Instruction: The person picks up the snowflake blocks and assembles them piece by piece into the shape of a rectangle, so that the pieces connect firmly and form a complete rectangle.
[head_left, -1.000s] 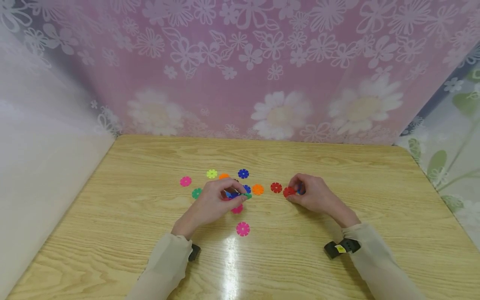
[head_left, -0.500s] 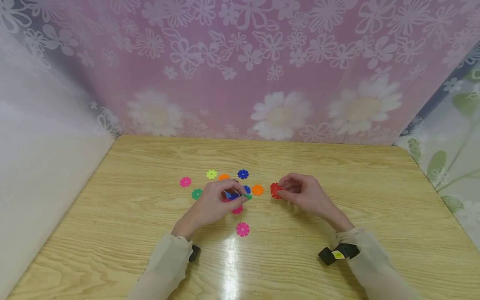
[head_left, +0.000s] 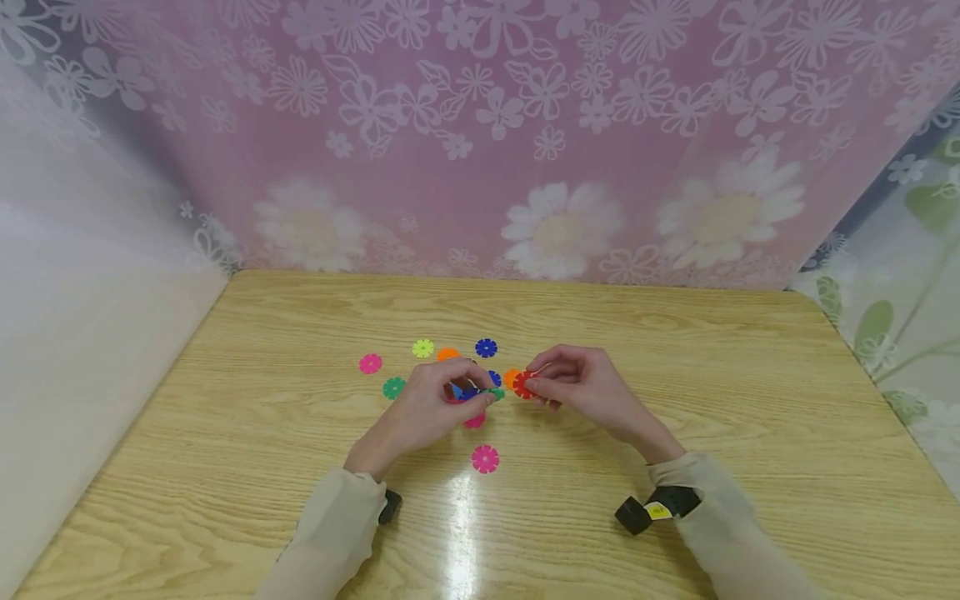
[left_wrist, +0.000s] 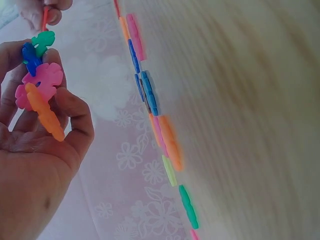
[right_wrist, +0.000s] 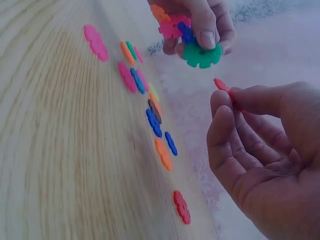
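My left hand [head_left: 429, 402] holds a short chain of notched plastic discs, slotted together. In the left wrist view the chain runs from a green disc [left_wrist: 44, 40] through a blue disc [left_wrist: 31, 60] and a pink disc [left_wrist: 47, 82] to an orange disc [left_wrist: 46, 114]. Thumb and fingers pinch it near the green end, which points toward the other hand. My right hand [head_left: 596, 392] pinches a red disc [head_left: 522, 384] between thumb and fingertips. A small gap separates the red disc from the green one in the right wrist view.
Loose discs lie on the wooden table [head_left: 300, 467]: a pink disc [head_left: 485, 459] in front, a yellow disc [head_left: 423, 347] and a dark blue disc [head_left: 486, 347] behind, and another red disc [right_wrist: 182, 207] below my right hand. A floral curtain [head_left: 420, 167] hangs beyond the table.
My right hand has moved left with the red disc, passing over the other red disc and closing on the green end of the chain. The left hand has stayed almost still.
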